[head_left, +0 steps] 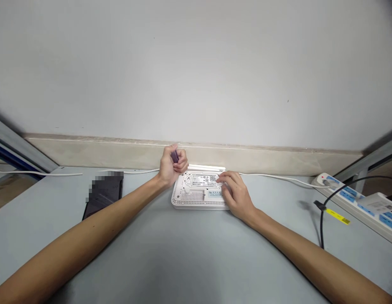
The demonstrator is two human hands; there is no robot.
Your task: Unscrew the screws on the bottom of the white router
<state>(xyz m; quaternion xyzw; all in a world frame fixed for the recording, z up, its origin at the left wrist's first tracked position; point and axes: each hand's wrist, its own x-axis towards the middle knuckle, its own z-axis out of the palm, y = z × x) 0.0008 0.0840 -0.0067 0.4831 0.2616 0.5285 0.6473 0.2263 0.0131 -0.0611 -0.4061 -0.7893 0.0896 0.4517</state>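
Note:
A white router [196,196] lies underside up on the table, showing its printed labels and vent holes. White antennas [208,168] stretch along its back edge. My left hand [173,165] is closed at the router's back left corner, held in a fist around a small dark purple object [174,156]. Only part of that object shows, so its kind cannot be made out. My right hand [235,193] rests on the router's right end, fingers apart and slightly bent over the label, nothing held in them.
On the left lies a dark flat device [104,194], partly pixelated. A white power strip [357,202] with blue sockets and a plugged-in adapter stands at the right. A black cable [322,228] with a yellow tag hangs near it. White cable [278,176] runs along the wall.

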